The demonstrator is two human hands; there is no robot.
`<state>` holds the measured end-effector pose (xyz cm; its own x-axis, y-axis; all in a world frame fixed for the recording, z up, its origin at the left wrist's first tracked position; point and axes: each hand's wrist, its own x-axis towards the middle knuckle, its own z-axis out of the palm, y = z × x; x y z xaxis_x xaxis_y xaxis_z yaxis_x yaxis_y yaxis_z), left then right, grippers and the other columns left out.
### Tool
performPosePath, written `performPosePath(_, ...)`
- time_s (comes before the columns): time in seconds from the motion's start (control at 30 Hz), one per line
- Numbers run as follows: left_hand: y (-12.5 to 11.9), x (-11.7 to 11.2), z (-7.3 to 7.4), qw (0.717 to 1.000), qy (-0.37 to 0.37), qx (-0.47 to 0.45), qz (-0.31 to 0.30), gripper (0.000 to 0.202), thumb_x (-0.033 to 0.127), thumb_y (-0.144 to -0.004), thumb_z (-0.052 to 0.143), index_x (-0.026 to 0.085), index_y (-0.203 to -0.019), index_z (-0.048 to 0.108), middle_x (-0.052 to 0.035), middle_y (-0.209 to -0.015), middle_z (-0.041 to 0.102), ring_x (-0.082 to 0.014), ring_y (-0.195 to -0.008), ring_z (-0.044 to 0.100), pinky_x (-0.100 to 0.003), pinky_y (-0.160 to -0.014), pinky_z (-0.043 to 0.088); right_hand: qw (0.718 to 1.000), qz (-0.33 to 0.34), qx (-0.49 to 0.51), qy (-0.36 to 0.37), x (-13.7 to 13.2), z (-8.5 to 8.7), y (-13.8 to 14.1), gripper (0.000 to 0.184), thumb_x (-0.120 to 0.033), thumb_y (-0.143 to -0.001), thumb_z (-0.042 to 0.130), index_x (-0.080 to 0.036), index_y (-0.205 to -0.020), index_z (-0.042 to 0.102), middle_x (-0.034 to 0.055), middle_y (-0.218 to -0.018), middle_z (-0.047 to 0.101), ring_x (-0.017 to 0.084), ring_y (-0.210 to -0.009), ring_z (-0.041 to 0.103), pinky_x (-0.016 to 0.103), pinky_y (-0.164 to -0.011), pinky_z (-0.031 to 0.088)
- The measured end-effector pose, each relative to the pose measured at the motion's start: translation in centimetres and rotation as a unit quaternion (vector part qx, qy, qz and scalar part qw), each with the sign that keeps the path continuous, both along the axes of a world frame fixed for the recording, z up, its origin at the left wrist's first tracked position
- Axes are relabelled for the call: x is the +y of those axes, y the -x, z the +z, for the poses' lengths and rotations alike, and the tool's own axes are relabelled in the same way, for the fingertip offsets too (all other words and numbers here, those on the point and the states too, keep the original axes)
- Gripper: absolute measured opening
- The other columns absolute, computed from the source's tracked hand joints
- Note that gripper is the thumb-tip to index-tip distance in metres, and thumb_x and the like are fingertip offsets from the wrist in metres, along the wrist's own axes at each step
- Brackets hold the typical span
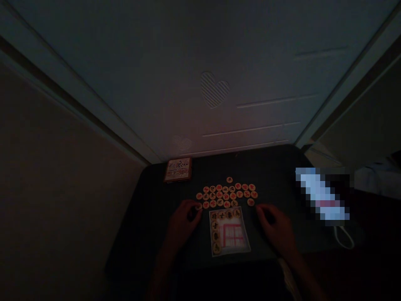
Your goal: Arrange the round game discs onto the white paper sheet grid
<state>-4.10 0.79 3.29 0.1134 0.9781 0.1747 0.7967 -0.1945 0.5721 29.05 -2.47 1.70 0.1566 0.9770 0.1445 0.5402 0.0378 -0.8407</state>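
Observation:
My left hand [184, 219] is curled at the left end of the lowest row of Chinese chess pieces, its thumb and finger closed at the edge of a round piece [199, 206]. At the right side of the rows, my right hand [278, 225] rests with thumb and fingers curled together near a red-marked piece [250, 202]; anything in its fingertips is hidden. Between the hands lies a shallow clear tray [247, 242] with a pink grid. Several black-marked pieces line its top and left sides. Above it, red- and black-marked pieces [226, 196] lie in rough rows.
A square box [178, 169] with Chinese characters stands at the back left of the dark table [140, 209]. A single piece [229, 179] lies above the rows. A blurred-out object [322, 194] with a looped cord is at right. A pale panel [175, 83] rises behind; light is dim.

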Motion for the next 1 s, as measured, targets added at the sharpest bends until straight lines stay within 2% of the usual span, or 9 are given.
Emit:
performPosePath(0.13,-0.5,-0.5,1.4,0.999,-0.014,-0.033,0.015,0.014,0.030,-0.091,0.067,0.024,-0.104,0.067,-0.0019,-0.102,0.069,-0.0144,-0.071,0.062,-0.030,-0.071,0.055,1.000,0.009,-0.003,-0.003,0.0,-0.1,-0.1,0.028,-0.045,-0.097,0.057,-0.023,-0.102,0.074,0.0057,-0.096,0.077,0.023,-0.084,0.072,0.033,-0.077,0.056)
performPosePath(0.23,-1.7,-2.0,2.6,0.997,-0.018,-0.068,0.011,0.013,0.031,-0.091,0.069,0.024,-0.101,0.066,-0.0019,-0.101,0.069,-0.0133,-0.070,0.062,-0.028,-0.068,0.054,1.000,0.009,-0.004,-0.004,0.0,-0.2,-0.1,0.028,-0.045,-0.097,0.057,-0.023,-0.101,0.073,0.0053,-0.096,0.077,0.022,-0.085,0.072,0.033,-0.077,0.056)
performPosePath(0.37,-3.4,-4.3,3.2,0.991,0.024,-0.093,-0.092,0.009,0.024,-0.090,0.069,0.024,-0.098,0.066,-0.0019,-0.103,0.070,-0.0108,-0.066,0.061,-0.024,-0.063,0.052,1.000,0.006,-0.006,-0.006,0.0,-0.3,-0.1,0.028,-0.045,-0.097,0.058,-0.023,-0.101,0.074,0.0054,-0.096,0.077,0.023,-0.085,0.073,0.033,-0.076,0.056)
performPosePath(0.43,-4.1,-5.0,3.2,0.985,0.044,-0.099,-0.136,0.009,0.021,-0.089,0.069,0.024,-0.097,0.066,-0.0017,-0.103,0.071,-0.0113,-0.069,0.063,-0.024,-0.065,0.052,1.000,0.006,-0.004,-0.008,0.0,-0.3,0.0,0.028,-0.045,-0.097,0.057,-0.023,-0.100,0.074,0.0056,-0.096,0.078,0.023,-0.085,0.073,0.033,-0.076,0.057)
performPosePath(0.5,-4.5,-5.3,3.2,0.981,0.060,-0.100,-0.155,0.010,0.020,-0.089,0.069,0.024,-0.098,0.065,-0.0016,-0.104,0.072,-0.0133,-0.078,0.066,-0.025,-0.071,0.053,1.000,0.007,-0.002,-0.008,0.0,-0.2,0.0,0.028,-0.046,-0.097,0.057,-0.023,-0.100,0.074,0.0055,-0.096,0.078,0.023,-0.084,0.073,0.033,-0.076,0.057)
performPosePath(0.67,-5.2,-5.5,3.9,0.982,0.091,-0.045,-0.158,0.013,0.022,-0.090,0.069,0.025,-0.102,0.065,-0.0011,-0.105,0.072,-0.0177,-0.092,0.069,-0.029,-0.083,0.054,1.000,0.001,-0.007,-0.010,0.0,0.0,0.0,0.029,-0.046,-0.096,0.058,-0.023,-0.100,0.075,0.0055,-0.095,0.078,0.023,-0.084,0.074,0.033,-0.076,0.057)
performPosePath(0.8,-5.9,-5.9,4.5,0.979,0.115,0.001,-0.169,0.014,0.023,-0.091,0.067,0.026,-0.104,0.065,-0.0009,-0.106,0.072,-0.0196,-0.096,0.069,-0.031,-0.086,0.054,1.000,0.005,-0.013,-0.012,0.0,0.0,-0.1,0.033,-0.048,-0.097,0.056,-0.022,-0.099,0.075,0.0072,-0.096,0.079,0.023,-0.084,0.074,0.033,-0.075,0.058)
performPosePath(1.0,-6.2,-6.0,4.8,0.971,0.120,0.040,-0.205,0.016,0.021,-0.093,0.062,0.027,-0.106,0.067,-0.0019,-0.111,0.071,-0.0216,-0.100,0.068,-0.034,-0.086,0.055,1.000,0.011,-0.016,-0.006,0.0,-0.2,-0.2,0.036,-0.051,-0.097,0.054,-0.022,-0.102,0.074,0.0080,-0.098,0.079,0.024,-0.086,0.074,0.035,-0.076,0.058)
